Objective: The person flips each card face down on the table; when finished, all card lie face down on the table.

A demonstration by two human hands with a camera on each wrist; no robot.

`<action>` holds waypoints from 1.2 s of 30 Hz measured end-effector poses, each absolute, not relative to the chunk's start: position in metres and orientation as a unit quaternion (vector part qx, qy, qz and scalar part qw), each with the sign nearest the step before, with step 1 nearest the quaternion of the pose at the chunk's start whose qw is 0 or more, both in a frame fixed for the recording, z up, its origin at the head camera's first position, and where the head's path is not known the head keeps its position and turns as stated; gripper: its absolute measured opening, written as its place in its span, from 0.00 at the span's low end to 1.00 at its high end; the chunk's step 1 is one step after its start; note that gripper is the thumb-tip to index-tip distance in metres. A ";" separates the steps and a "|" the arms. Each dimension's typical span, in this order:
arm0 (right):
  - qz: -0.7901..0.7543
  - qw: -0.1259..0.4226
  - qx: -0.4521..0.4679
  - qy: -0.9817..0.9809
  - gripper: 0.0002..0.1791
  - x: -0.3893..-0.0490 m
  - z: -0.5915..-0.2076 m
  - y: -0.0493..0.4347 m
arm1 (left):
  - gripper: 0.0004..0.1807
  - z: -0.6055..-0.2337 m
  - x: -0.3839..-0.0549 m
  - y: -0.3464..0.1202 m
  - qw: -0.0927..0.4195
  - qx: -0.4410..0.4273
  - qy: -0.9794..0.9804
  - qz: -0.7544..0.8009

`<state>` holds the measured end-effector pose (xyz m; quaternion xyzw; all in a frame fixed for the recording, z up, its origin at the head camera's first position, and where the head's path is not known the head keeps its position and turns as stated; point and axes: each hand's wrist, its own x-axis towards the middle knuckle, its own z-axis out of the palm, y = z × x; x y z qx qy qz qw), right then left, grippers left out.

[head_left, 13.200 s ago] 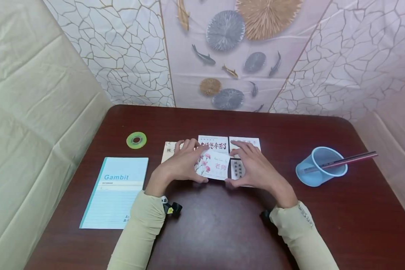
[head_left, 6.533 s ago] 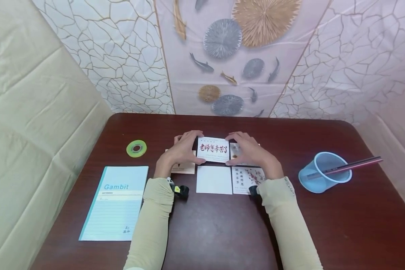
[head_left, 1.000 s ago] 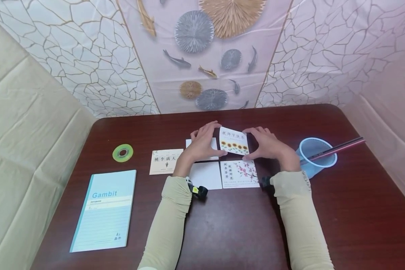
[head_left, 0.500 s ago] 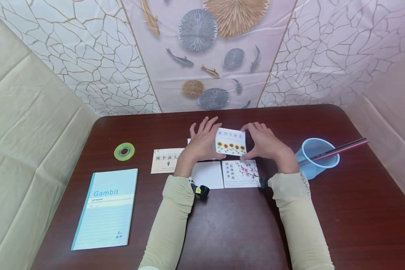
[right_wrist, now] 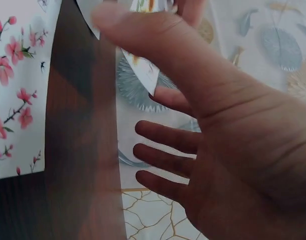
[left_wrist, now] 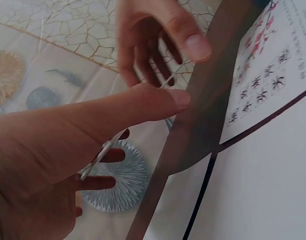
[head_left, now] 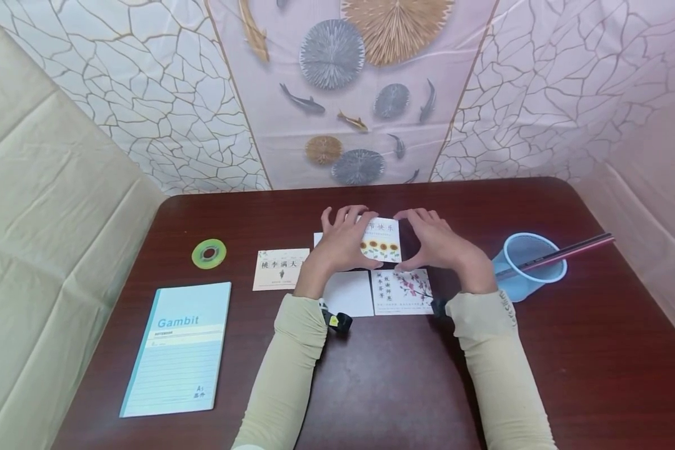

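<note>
In the head view, my left hand (head_left: 343, 244) and right hand (head_left: 441, 247) hold a white sunflower card (head_left: 384, 240) between them, raised over the table. My left fingers and thumb grip its left side and cover part of the lettering. At its right edge, my right index fingertip and thumb meet the corners. The left wrist view shows the card (left_wrist: 107, 146) nearly edge-on. Below it lie a pink-blossom card (head_left: 402, 292) and a blank white card (head_left: 349, 292). A second white card (head_left: 317, 239) is mostly hidden behind my left hand.
A cream card (head_left: 278, 269) lies left of my left hand. Farther left are a green roll (head_left: 209, 254) and a light-blue notebook (head_left: 175, 350). On the right, a tilted-looking blue mesh cup (head_left: 520, 287) holds pencils (head_left: 574, 251). A patterned cloth hangs behind the table.
Where the carnation and red-lettered cards were earlier, blank white faces now show. The sunflower card has since been lifted; in the last second it shifted left, deeper into my left hand.
</note>
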<state>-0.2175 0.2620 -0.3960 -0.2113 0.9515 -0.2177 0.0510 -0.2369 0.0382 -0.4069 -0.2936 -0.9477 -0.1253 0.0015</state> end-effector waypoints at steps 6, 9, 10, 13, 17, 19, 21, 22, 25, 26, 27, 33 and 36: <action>-0.242 0.034 -0.235 0.941 0.51 -0.216 -0.392 0.260 | 0.56 -0.406 -0.236 0.038 -0.010 -0.294 -0.949 -0.117; -0.251 0.019 -0.260 0.932 0.50 -0.216 -0.390 0.257 | 0.57 -0.405 -0.235 0.041 -0.011 -0.319 -0.939 -0.129; -0.253 0.015 -0.264 0.931 0.50 -0.216 -0.389 0.257 | 0.56 -0.404 -0.234 0.042 -0.011 -0.328 -0.935 -0.135; -0.252 0.007 -0.265 0.931 0.50 -0.216 -0.388 0.257 | 0.55 -0.402 -0.233 0.044 -0.011 -0.348 -0.925 -0.152; -0.259 0.009 -0.255 0.932 0.52 -0.215 -0.387 0.258 | 0.53 -0.400 -0.232 0.044 -0.002 -0.350 -0.919 -0.179; -0.269 0.015 -0.244 0.932 0.54 -0.216 -0.386 0.259 | 0.53 -0.400 -0.234 0.043 0.008 -0.342 -0.918 -0.199; -0.278 0.022 -0.229 0.933 0.58 -0.216 -0.386 0.260 | 0.54 -0.399 -0.235 0.040 0.019 -0.331 -0.916 -0.226; -0.281 0.026 -0.220 0.934 0.60 -0.216 -0.386 0.261 | 0.54 -0.398 -0.236 0.039 0.023 -0.328 -0.913 -0.242; -0.280 0.042 -0.204 0.937 0.62 -0.216 -0.386 0.263 | 0.54 -0.397 -0.238 0.034 0.021 -0.333 -0.892 -0.306; -0.278 0.046 -0.202 0.938 0.62 -0.216 -0.386 0.263 | 0.53 -0.397 -0.239 0.032 0.016 -0.339 -0.881 -0.330; -0.275 0.050 -0.202 0.939 0.62 -0.215 -0.386 0.263 | 0.52 -0.398 -0.239 0.030 0.011 -0.346 -0.869 -0.352; -0.271 0.056 -0.213 0.937 0.56 -0.218 -0.391 0.267 | 0.51 -0.393 -0.240 0.025 -0.030 -0.378 -0.801 -0.463; -0.276 0.053 -0.218 0.935 0.53 -0.220 -0.395 0.269 | 0.48 -0.381 -0.232 0.025 -0.043 -0.387 -0.778 -0.493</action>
